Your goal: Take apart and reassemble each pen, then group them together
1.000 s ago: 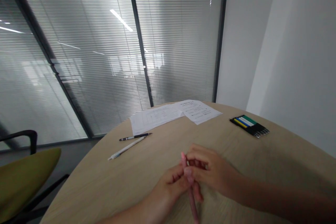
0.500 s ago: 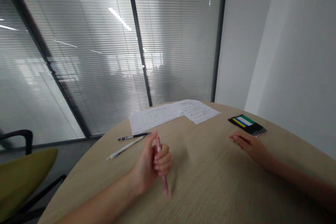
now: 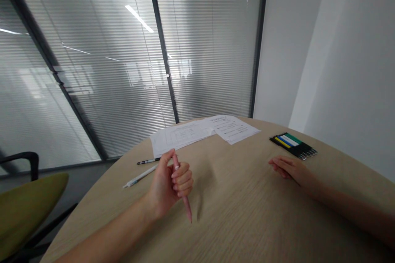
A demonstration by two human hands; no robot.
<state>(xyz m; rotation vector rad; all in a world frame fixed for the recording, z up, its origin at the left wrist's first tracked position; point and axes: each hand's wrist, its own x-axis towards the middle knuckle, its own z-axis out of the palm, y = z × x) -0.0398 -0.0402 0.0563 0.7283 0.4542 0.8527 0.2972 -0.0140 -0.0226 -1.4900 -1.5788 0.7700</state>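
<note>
My left hand [image 3: 173,183] is wrapped round a pink pen [image 3: 187,206], its thumb at the pen's upper end and the tip pointing down, over the table [image 3: 234,197]. Just left of that hand lie a white pen [image 3: 139,177] and a black pen [image 3: 147,161], each partly hidden by the hand. My right hand [image 3: 288,168] rests on the table at the right with its fingers curled together; whether anything is inside them is hidden. Beyond it is a black set [image 3: 293,146] of several pens with yellow, blue, white and green parts.
Printed paper sheets [image 3: 182,134] overlap at the table's far edge. A green chair [image 3: 31,201] with a black armrest stands at the left. Glass panels with blinds [image 3: 212,49] and a white wall [image 3: 354,70] rise behind the table.
My left hand has moved a little left with the pink pen, covering more of the black and white pens. My right hand has stayed nearly in place.
</note>
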